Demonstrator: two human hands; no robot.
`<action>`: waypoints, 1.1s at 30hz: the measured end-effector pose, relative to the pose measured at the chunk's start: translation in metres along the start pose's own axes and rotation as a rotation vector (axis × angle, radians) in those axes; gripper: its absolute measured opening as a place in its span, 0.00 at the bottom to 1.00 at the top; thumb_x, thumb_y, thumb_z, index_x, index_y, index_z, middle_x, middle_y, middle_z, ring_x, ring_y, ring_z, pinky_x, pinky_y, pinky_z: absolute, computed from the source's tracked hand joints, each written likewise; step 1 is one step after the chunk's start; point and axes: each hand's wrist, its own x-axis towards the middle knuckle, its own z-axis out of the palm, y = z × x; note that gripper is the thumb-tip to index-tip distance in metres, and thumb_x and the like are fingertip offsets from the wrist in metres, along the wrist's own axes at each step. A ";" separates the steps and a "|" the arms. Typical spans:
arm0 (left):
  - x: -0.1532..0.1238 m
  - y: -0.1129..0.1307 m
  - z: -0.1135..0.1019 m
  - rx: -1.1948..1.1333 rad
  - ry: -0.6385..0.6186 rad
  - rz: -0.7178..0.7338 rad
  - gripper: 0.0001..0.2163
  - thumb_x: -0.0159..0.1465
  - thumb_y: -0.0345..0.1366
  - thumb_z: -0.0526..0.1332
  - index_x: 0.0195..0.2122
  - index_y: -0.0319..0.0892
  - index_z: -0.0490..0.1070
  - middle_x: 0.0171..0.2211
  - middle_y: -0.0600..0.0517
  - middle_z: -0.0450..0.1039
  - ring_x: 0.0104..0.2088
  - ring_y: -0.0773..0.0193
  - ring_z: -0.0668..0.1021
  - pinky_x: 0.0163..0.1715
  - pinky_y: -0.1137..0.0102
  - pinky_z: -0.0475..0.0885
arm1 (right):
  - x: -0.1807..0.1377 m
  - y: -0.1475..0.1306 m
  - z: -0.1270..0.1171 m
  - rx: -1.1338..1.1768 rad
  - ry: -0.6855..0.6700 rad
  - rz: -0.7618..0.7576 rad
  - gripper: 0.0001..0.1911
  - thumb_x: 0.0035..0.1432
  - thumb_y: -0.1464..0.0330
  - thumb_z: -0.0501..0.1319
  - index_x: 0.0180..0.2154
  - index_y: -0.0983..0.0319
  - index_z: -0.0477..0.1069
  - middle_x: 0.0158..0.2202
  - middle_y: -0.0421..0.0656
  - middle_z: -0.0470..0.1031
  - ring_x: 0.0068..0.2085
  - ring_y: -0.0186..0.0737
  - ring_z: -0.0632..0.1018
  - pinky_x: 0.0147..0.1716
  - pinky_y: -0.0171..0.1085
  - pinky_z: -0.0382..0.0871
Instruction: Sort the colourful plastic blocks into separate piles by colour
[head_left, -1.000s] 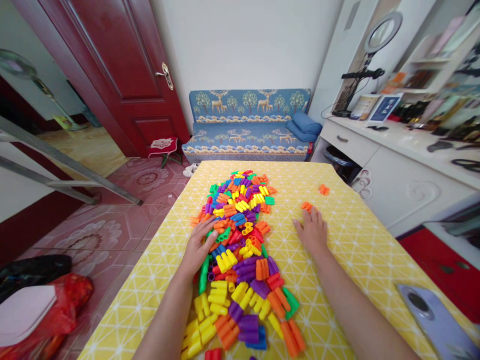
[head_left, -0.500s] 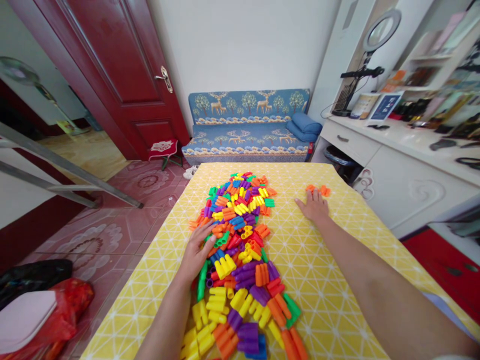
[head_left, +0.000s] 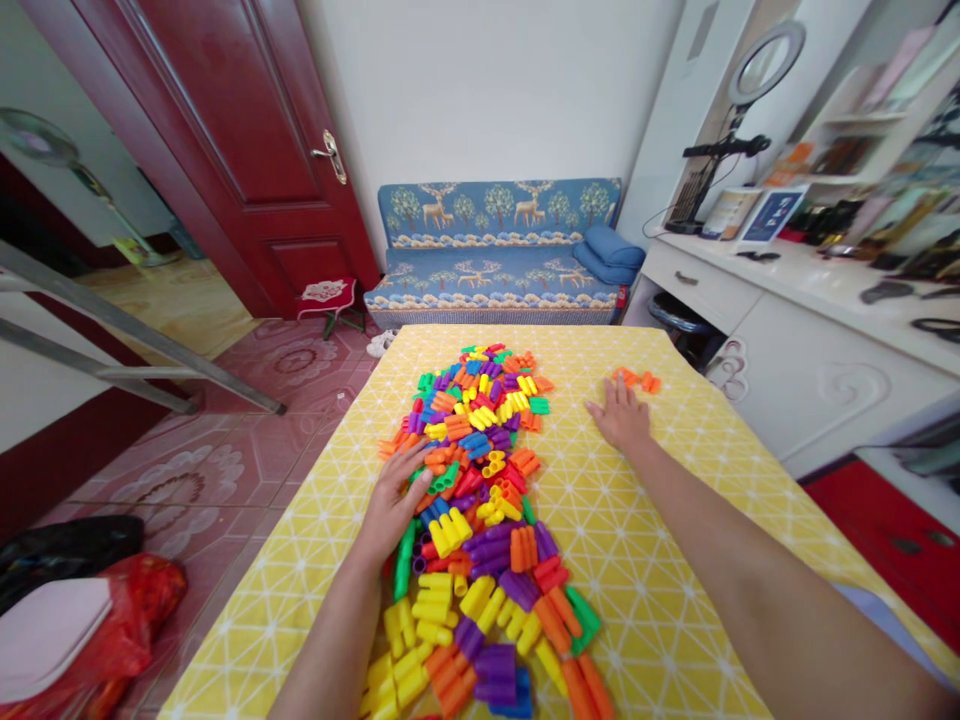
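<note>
A long heap of coloured plastic tube blocks (head_left: 480, 500) runs down the middle of a table covered by a yellow patterned cloth (head_left: 660, 520). My left hand (head_left: 394, 500) lies flat on the heap's left edge, fingers spread over orange and green pieces. My right hand (head_left: 621, 413) is stretched out far to the right, palm down and fingers apart on the cloth. Its fingertips are just short of two small orange blocks (head_left: 636, 379) that lie apart from the heap. Neither hand holds anything.
A blue patterned sofa (head_left: 495, 250) stands beyond the table's far end, a dark red door (head_left: 247, 140) to its left. A white desk (head_left: 810, 330) with a ring light (head_left: 765, 65) and clutter is on the right. Red and black bags (head_left: 82, 600) lie on the tiled floor at left.
My right hand reached farther away and pushed an orange block up beside the other one, then drew back slightly. My left hand stayed on the heap's edge.
</note>
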 end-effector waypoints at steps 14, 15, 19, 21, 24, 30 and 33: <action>0.000 0.005 -0.001 0.021 0.015 -0.006 0.19 0.65 0.48 0.55 0.53 0.46 0.73 0.58 0.47 0.68 0.60 0.52 0.68 0.62 0.53 0.58 | -0.097 -0.065 -0.011 0.433 0.009 -0.217 0.31 0.66 0.54 0.42 0.65 0.64 0.53 0.65 0.51 0.56 0.66 0.47 0.57 0.63 0.52 0.49; 0.000 0.005 -0.001 0.019 0.013 -0.004 0.19 0.65 0.48 0.55 0.53 0.46 0.73 0.58 0.47 0.68 0.60 0.52 0.68 0.62 0.53 0.58 | -0.105 -0.069 -0.013 0.569 0.026 -0.292 0.31 0.66 0.55 0.43 0.65 0.62 0.53 0.64 0.50 0.60 0.64 0.45 0.62 0.62 0.49 0.53; 0.000 0.004 -0.001 0.011 0.011 0.004 0.19 0.66 0.47 0.55 0.53 0.47 0.72 0.58 0.48 0.68 0.60 0.53 0.67 0.62 0.54 0.58 | -0.123 -0.080 -0.019 0.860 0.043 -0.627 0.28 0.59 0.53 0.58 0.57 0.57 0.66 0.57 0.47 0.70 0.57 0.45 0.70 0.57 0.48 0.61; 0.000 0.004 -0.001 0.011 0.012 0.001 0.19 0.66 0.47 0.55 0.53 0.47 0.72 0.59 0.48 0.68 0.60 0.53 0.67 0.62 0.54 0.58 | -0.125 -0.083 -0.021 0.874 0.039 -0.717 0.22 0.56 0.55 0.62 0.51 0.56 0.72 0.52 0.46 0.73 0.54 0.46 0.71 0.56 0.50 0.62; -0.001 0.003 0.000 0.009 0.007 0.000 0.19 0.66 0.47 0.55 0.54 0.46 0.72 0.59 0.47 0.67 0.60 0.53 0.67 0.62 0.54 0.58 | -0.126 -0.084 -0.022 0.939 0.069 -0.703 0.17 0.55 0.58 0.64 0.45 0.57 0.74 0.48 0.46 0.74 0.51 0.45 0.73 0.53 0.48 0.65; 0.000 0.003 0.000 0.000 0.007 0.001 0.19 0.66 0.47 0.55 0.53 0.46 0.72 0.59 0.47 0.68 0.60 0.53 0.67 0.62 0.55 0.58 | -0.121 -0.065 -0.022 0.726 0.412 -0.206 0.18 0.58 0.61 0.57 0.48 0.62 0.70 0.50 0.51 0.70 0.54 0.48 0.69 0.56 0.46 0.62; 0.000 0.004 -0.001 0.000 0.006 0.001 0.19 0.66 0.47 0.55 0.53 0.46 0.72 0.59 0.47 0.67 0.61 0.53 0.67 0.62 0.55 0.58 | -0.114 -0.054 -0.019 0.461 0.280 -0.049 0.21 0.59 0.64 0.53 0.52 0.64 0.68 0.55 0.52 0.69 0.57 0.50 0.66 0.58 0.49 0.57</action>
